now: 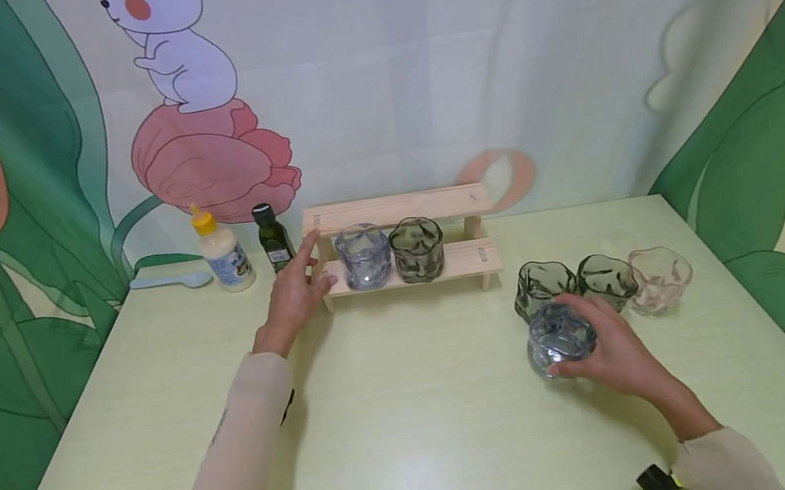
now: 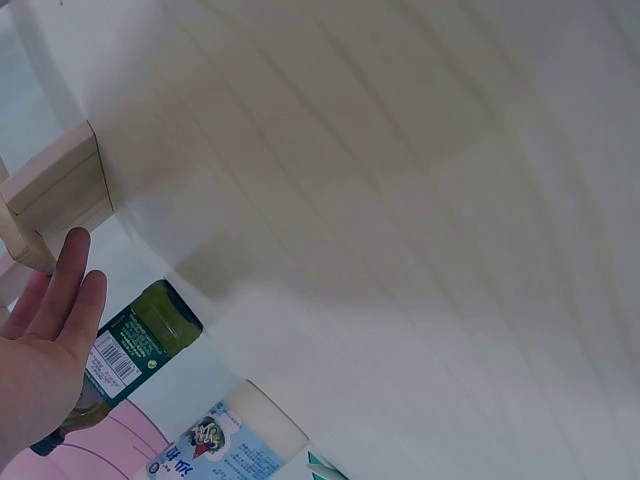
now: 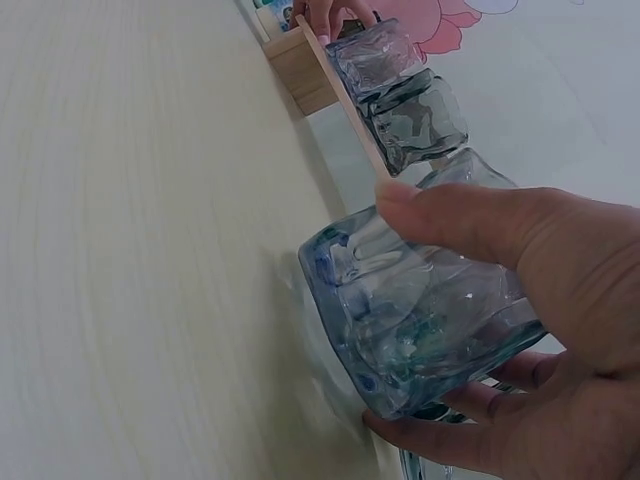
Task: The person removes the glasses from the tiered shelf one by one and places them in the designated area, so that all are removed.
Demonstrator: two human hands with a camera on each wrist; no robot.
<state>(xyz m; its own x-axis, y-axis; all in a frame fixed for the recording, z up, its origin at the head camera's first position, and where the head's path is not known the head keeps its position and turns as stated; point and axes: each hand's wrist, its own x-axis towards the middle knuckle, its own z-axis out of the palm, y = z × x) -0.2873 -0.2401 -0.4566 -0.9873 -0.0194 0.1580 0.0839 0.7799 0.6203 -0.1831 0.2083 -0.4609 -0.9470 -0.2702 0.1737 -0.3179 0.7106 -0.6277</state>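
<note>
My right hand [image 1: 614,348] grips a blue wavy-sided glass [image 1: 559,334], thumb on one side and fingers on the other. In the right wrist view that blue glass [image 3: 420,300] is tilted and raised a little off the table. My left hand [image 1: 294,292] is at the left end of a two-tier wooden rack [image 1: 395,209], its fairly straight fingers touching the wood [image 2: 65,190]. On the rack's lower step stand a pale blue glass [image 1: 364,259] and, to its right, a grey-green glass [image 1: 418,251].
Behind the held glass, two grey-green glasses [image 1: 543,286] [image 1: 607,282] and a pale pink glass [image 1: 661,281] stand in a row. Left of the rack are a dark green bottle [image 1: 274,236], a yellow-capped bottle [image 1: 227,256] and a light blue spoon [image 1: 172,281]. A printed curtain [image 1: 560,45] hangs behind.
</note>
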